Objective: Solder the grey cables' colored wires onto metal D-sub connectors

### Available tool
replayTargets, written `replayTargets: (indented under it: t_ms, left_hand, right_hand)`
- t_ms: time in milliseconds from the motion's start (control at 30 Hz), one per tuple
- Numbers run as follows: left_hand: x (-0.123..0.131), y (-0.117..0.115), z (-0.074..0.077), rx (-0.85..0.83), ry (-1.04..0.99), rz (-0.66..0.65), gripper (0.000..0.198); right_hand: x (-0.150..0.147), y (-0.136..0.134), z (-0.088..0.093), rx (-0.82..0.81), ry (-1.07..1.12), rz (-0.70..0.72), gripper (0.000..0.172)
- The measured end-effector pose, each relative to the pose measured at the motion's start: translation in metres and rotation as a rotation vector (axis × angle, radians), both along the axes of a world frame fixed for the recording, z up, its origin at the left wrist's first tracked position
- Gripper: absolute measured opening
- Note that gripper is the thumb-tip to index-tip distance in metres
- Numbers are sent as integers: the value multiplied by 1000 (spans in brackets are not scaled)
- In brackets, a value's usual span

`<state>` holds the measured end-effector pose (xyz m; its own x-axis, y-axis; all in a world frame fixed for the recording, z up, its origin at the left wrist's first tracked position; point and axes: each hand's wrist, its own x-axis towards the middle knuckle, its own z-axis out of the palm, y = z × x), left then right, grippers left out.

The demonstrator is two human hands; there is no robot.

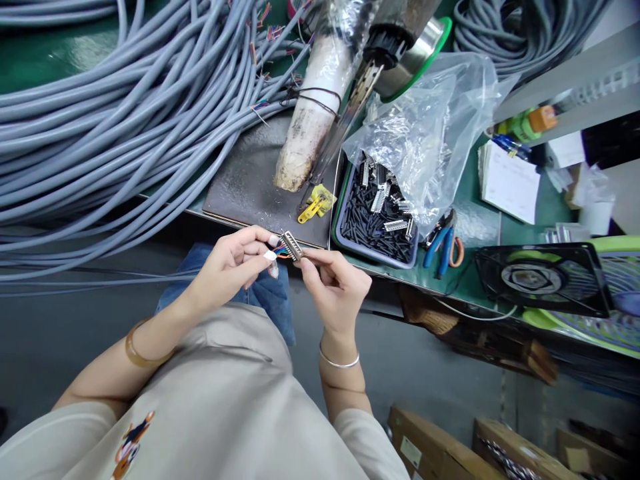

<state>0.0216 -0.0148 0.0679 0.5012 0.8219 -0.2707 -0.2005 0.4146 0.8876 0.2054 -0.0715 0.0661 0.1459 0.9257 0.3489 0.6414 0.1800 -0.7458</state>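
Observation:
A metal-shelled D-sub connector [291, 245] is held up in front of the bench edge. Thin coloured wires [283, 251] run from its back into my left hand [235, 257]. That hand's thumb and fingers close around the wires and the grey cable's end, with fingertips close to the connector. My right hand [337, 280] pinches the connector's right end between thumb and index finger. Just beyond the connector, a yellow plastic tool [315, 205] lies on a dark board [245, 173]. The soldering point of each wire is too small to make out.
Bundled grey cables [125, 127] cover the bench's left side. A wrapped white tube [313, 120] slants down over the board. To the right are a tray [367, 259] of black sleeves and connectors, a plastic bag [425, 127], blue-handled pliers [440, 248] and a black fan [540, 277].

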Motion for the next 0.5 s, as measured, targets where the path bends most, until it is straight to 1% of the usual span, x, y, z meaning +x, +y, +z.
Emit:
replayTargets:
  t_ms: [67,133,200,267,300,333,367,400,467,500]
  left_hand:
    - [1,0,0,-18,-20,-13,22]
    - [2,-1,0,-29,-21,-18,22]
    - [3,-1,0,-35,-10,-18,23]
    - [4,-2,-1,-38,3,-23,24]
    - [4,-3,-1,-40,9,-27,25]
    - [4,-3,-2,-42,14,-31,25]
    - [5,-3,-2,-45,20,-35,26]
    - [5,-4,-2,-46,27,-37,26]
    - [6,-4,-2,-43,44,-38,26]
    - [6,-5,-2,-37,53,-37,25]
  right_hand:
    - [2,1,3,68,-25,-32,14]
    - [3,4,5,198,-20,-91,17]
    - [5,6,9,387,14,-150,18]
    - [11,6,14,620,26,-189,19]
    - [16,4,18,711,2,-199,21]
    - [22,0,21,764,-41,-202,25]
    - [29,-5,25,743,-113,-186,32]
    - [36,-11,29,682,-187,-155,41]
    - [44,-20,35,532,-251,-63,53]
    - [45,-23,38,424,-255,-6,58]
